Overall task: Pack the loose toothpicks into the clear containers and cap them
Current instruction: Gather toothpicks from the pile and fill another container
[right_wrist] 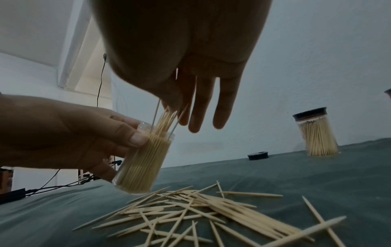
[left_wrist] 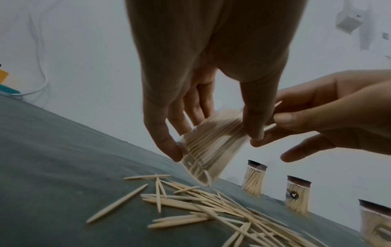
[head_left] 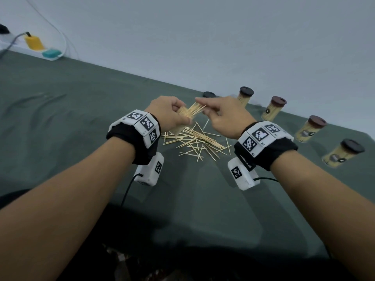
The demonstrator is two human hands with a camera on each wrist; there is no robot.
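Observation:
My left hand point(head_left: 180, 116) grips a clear container point(right_wrist: 141, 163), tilted and held just above the cloth, packed with toothpicks. My right hand point(head_left: 204, 108) pinches a small bunch of toothpicks point(right_wrist: 167, 120) whose lower ends stand in the container's open mouth. Under both hands a pile of loose toothpicks point(head_left: 196, 140) lies scattered on the green cloth. A loose black cap point(head_left: 209, 94) lies flat near the far edge, seen in the right wrist view as the black cap point(right_wrist: 258, 155). The left wrist view shows the container point(left_wrist: 211, 142) between my thumb and fingers.
Several capped, filled containers point(head_left: 274, 108) stand in a row along the far right edge by the wall. A yellow block point(head_left: 34, 42) and a teal item point(head_left: 51, 53) sit on a white strip at the far left, with cables. The green cloth point(head_left: 71, 118) covers the table.

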